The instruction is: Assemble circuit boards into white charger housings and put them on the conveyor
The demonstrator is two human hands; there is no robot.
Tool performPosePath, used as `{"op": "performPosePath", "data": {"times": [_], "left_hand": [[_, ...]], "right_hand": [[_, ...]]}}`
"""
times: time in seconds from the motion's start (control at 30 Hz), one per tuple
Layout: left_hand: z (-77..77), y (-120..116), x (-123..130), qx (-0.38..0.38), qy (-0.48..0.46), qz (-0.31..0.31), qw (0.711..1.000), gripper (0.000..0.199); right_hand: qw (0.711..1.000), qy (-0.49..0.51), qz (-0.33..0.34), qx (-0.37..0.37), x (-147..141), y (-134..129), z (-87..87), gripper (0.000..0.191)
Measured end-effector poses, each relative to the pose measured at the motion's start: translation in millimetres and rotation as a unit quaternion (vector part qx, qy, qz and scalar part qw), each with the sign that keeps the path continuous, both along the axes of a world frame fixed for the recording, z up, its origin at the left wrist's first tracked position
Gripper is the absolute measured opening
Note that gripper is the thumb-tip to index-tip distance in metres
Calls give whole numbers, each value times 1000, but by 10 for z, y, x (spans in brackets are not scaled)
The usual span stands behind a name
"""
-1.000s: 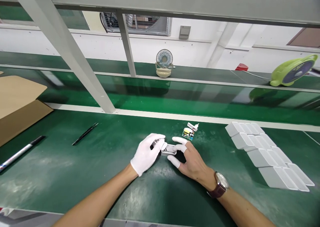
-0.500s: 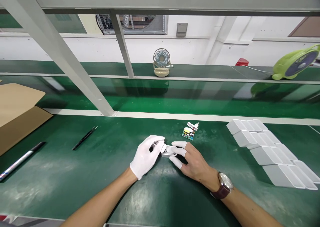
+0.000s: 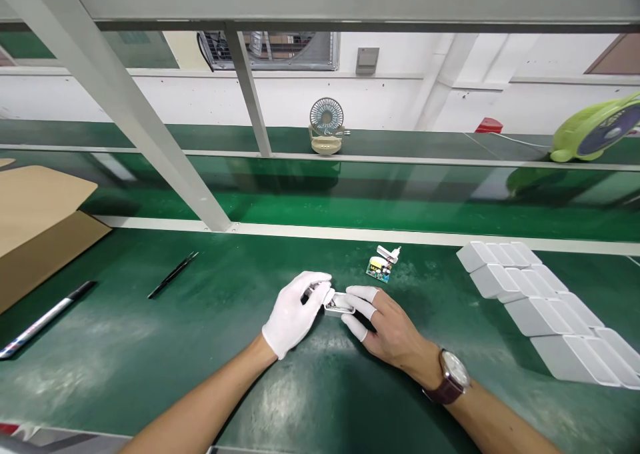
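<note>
A small white plastic housing (image 3: pixel 340 311), open on its upper side, rests on the green bench between my hands. My left hand (image 3: pixel 296 315), in a white glove, pinches its left end with thumb and fingers. White finger cots cover the fingers of my right hand (image 3: pixel 387 321), which grips the housing's right end. What lies inside the housing is partly hidden by the fingers. Just behind my right hand is a small circuit board (image 3: pixel 379 269) with a yellow component, and a white plug-like part (image 3: pixel 389 254) touches its far edge.
Several white plastic cases (image 3: pixel 543 301) stand in rows at the right. Tweezers (image 3: pixel 173 275), a marker pen (image 3: pixel 47 319) and an open cardboard box (image 3: pixel 55 257) lie to the left. A slanted metal post (image 3: pixel 165 161) rises from the bench's back rail. Fans stand beyond.
The whole view has shifted slightly to the right. My hands keep nearly the same hold on the white housing.
</note>
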State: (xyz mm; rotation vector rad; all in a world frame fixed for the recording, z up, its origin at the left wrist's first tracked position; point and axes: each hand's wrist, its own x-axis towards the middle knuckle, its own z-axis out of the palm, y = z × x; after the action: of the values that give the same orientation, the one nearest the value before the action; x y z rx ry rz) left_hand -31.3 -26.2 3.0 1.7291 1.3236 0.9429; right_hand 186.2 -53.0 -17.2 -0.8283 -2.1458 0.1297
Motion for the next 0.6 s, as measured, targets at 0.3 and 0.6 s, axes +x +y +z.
{"op": "performPosePath", "data": {"times": [0.3,0.6], "left_hand": [[4,-17,3,-5,-18,-6,1000,24],[44,-25,-7,13,1,-5,1000,25]], "right_hand": [[999,3,-14,-43,-48,-32,7,56],[987,85,-11,-138,-45,-30,54,37]]}}
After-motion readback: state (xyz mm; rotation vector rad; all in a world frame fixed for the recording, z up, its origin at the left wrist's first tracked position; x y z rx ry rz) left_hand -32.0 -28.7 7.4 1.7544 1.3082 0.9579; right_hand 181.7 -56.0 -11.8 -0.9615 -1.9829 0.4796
